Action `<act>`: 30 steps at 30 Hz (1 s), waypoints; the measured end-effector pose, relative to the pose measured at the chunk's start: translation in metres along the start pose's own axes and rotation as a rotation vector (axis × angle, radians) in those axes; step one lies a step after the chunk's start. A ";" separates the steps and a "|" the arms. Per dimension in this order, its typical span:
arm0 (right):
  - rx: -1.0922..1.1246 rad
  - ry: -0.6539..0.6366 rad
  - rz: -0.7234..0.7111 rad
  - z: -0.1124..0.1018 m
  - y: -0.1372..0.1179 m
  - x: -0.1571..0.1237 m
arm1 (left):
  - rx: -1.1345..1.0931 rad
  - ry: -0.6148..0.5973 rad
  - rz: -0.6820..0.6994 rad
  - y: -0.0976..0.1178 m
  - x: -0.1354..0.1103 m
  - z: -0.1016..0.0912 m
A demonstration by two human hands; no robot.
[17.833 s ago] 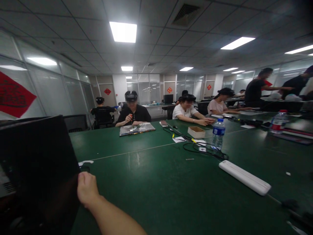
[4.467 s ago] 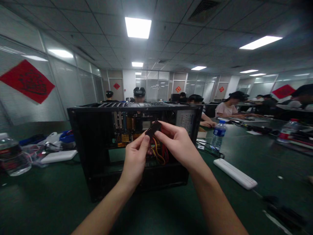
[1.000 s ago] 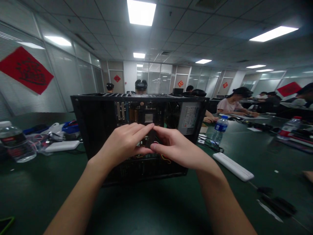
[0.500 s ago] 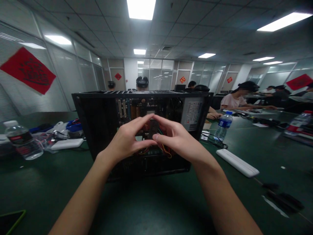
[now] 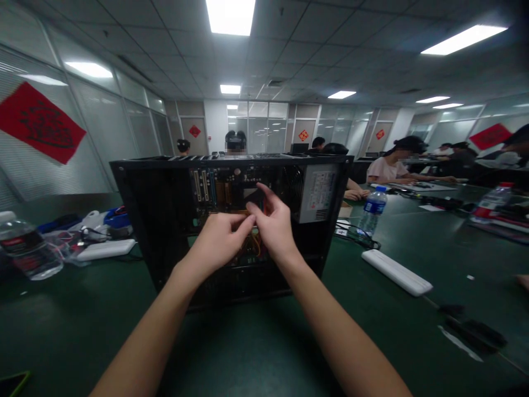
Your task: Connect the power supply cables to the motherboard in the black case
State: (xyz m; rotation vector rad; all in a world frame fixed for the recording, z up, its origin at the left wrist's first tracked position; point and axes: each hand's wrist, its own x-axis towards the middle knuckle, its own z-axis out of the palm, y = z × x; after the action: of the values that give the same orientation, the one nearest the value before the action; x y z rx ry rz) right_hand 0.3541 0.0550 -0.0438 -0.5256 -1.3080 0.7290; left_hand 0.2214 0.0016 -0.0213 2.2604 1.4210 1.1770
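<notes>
An open computer case (image 5: 136,231) stands upright in front of me, its inside facing me. Both my hands are in front of its circuit board (image 5: 243,177), fingertips close together. My left hand (image 5: 221,237) is closed, thumb against curled fingers; anything it pinches is too small or hidden to make out. On my right hand (image 5: 275,223), the index finger is stretched up and apart from the thumb, with no held object visible between them. Orange and yellow wires (image 5: 257,242) hang just below the hands. At upper right in the case sits a silver power supply (image 5: 318,193).
A water bottle (image 5: 31,248), a white power strip (image 5: 105,250) and plastic bags lie left. On the right are a blue-capped bottle (image 5: 373,212), another white strip (image 5: 397,271) and black cables (image 5: 475,331). People sit at tables beyond.
My hands have drawn closer together; before, they framed a dark connector between their fingertips. The left fingers have curled in, and the right hand has moved left. The view has shifted slightly.
</notes>
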 end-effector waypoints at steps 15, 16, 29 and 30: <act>-0.609 -0.211 0.401 -0.026 0.079 -0.004 | 0.411 -0.220 -0.289 -0.070 0.024 0.049; -0.657 -0.224 0.442 -0.030 0.079 -0.003 | 0.424 -0.231 -0.306 -0.070 0.023 0.051; -0.701 -0.293 0.536 -0.040 0.076 0.002 | 0.453 -0.184 -0.396 -0.064 0.025 0.062; -0.697 -0.292 0.534 -0.040 0.076 0.002 | 0.443 -0.183 -0.400 -0.064 0.025 0.062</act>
State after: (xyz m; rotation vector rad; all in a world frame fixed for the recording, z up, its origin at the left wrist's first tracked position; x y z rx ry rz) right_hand 0.3792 0.1099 -0.1048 -1.4087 -1.7199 0.7899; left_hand 0.2295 0.0682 -0.0850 2.1109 2.0854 0.5584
